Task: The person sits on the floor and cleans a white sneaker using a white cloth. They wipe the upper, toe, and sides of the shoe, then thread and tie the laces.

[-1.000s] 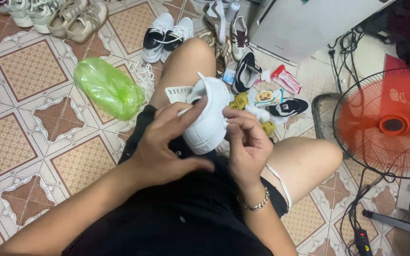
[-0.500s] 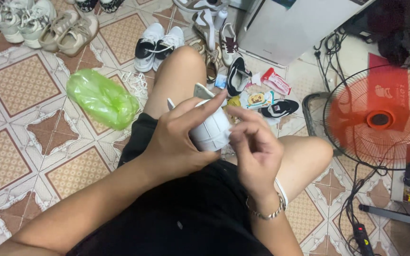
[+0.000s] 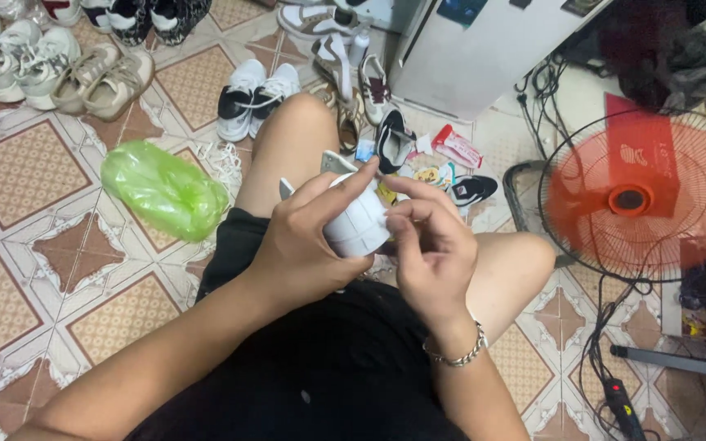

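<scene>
Both hands meet over the lap: the left hand (image 3: 308, 237) wraps around a white sneaker (image 3: 359, 222), while the right hand (image 3: 433, 249) seems to pinch something at its side, though its fingertips are hidden. A green plastic bag (image 3: 163, 189) lies nearby on the tiled floor (image 3: 18, 175).

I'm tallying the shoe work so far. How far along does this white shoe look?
Done: nothing can be confirmed. In hand: the left hand grips the white shoe over the lap while the right hand works at its side with its fingertips. Left: many pairs, such as the black-and-white sneakers, wait on the tiled floor beside a green bag.
</scene>
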